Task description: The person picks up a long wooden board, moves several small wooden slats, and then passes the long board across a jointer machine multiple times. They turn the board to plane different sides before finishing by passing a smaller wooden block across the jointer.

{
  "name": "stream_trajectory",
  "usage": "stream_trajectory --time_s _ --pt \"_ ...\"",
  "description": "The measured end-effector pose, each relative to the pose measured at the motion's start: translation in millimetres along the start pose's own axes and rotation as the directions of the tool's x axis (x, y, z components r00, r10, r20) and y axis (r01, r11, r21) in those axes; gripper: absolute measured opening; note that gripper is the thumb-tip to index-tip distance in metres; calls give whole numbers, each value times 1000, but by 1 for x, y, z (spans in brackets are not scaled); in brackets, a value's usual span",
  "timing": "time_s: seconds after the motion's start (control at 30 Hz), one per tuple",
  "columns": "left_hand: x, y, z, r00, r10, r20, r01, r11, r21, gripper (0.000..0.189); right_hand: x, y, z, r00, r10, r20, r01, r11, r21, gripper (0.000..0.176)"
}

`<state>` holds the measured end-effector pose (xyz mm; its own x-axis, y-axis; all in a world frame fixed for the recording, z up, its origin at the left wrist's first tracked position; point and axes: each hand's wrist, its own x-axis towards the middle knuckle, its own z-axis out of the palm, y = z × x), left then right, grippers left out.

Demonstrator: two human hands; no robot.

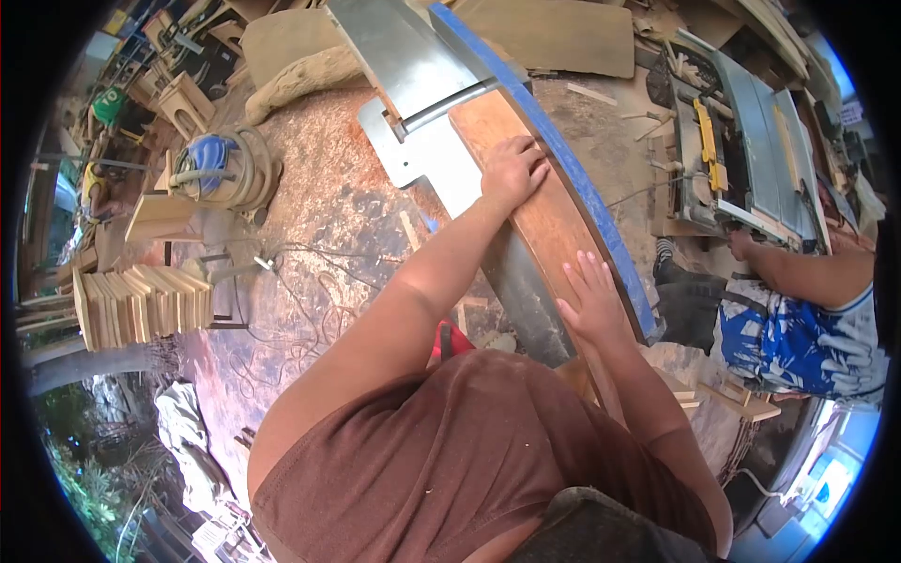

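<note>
Pressing open-fingered on the board [552, 233]: left hand [514, 171] ahead, right hand [591, 302] behind, blue fence [584, 190] alongside, saw [741, 155] beyond it.

Single head-worn fisheye view, steeply downward, close above the plank [549, 230] and machine table [404, 56]

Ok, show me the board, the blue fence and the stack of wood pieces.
board [549, 225], head view, bare middle stretch of its top face.
blue fence [574, 183], head view, top edge beside the board.
stack of wood pieces [141, 305], head view, middle of the stack.
</note>
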<state>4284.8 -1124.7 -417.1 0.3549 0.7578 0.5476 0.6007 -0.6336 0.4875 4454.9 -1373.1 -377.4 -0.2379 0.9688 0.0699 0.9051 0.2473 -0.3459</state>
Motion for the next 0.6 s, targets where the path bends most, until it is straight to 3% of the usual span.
stream_trajectory --time_s 0.1,0.6 --pt "11 -14 -2 998 -23 55 25 999 -31 20 19 5 11 999 -15 -49 15 1000 -14 56" --pt "51 -69 -3 998 46 47 -48 997 52 23 90 11 39 986 -56 -158 49 998 -48 48"
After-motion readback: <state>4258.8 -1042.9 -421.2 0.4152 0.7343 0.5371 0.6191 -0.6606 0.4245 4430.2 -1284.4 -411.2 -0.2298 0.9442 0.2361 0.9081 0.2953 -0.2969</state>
